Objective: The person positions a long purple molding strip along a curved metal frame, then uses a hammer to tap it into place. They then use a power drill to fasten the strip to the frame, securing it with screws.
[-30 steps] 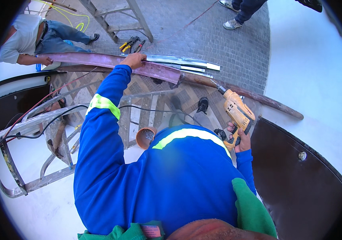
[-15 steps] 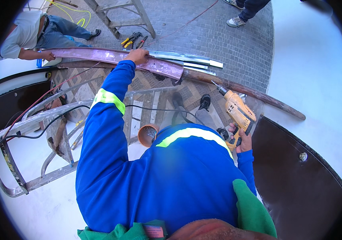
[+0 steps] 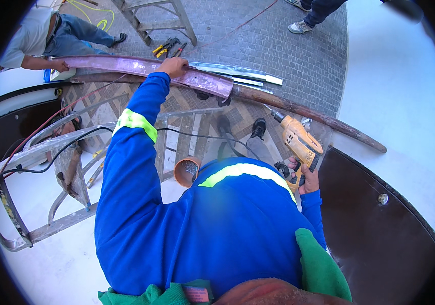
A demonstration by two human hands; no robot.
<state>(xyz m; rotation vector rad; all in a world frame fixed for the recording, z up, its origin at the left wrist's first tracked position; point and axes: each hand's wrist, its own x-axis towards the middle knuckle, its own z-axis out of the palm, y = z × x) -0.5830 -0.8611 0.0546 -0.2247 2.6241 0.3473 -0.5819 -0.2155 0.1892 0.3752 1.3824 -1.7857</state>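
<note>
My left hand (image 3: pixel 174 67) is closed over the top edge of a long pinkish-purple metal channel (image 3: pixel 207 84), near its right part. A co-worker's hand (image 3: pixel 60 65) grips the far left end of that channel. The channel's right end lies against a long rusty brown pole (image 3: pixel 309 113). In my right hand (image 3: pixel 308 181), held low at my right side, is a yellow cordless-style power drill (image 3: pixel 300 138). Its bit points up and left toward the pole without visibly touching it. My fingers wrap the drill's handle; the trigger finger is partly hidden.
Below me stands an aluminium ladder (image 3: pixel 62 223) with a black cable (image 3: pixel 78 147) across it. An orange-brown pot (image 3: pixel 181 175) holds screws. Beyond the pole lie shiny metal strips (image 3: pixel 250 74) and pliers (image 3: pixel 162 49), near a stepladder (image 3: pixel 161 26). Another person's shoe (image 3: pixel 300 27) shows. A dark brown panel (image 3: pixel 370 213) curves at right.
The channel's left end has risen slightly and shifted left with the co-worker's hand. My left hand has moved a little with it. The drill has shifted slightly left; both my grips stay the same.
</note>
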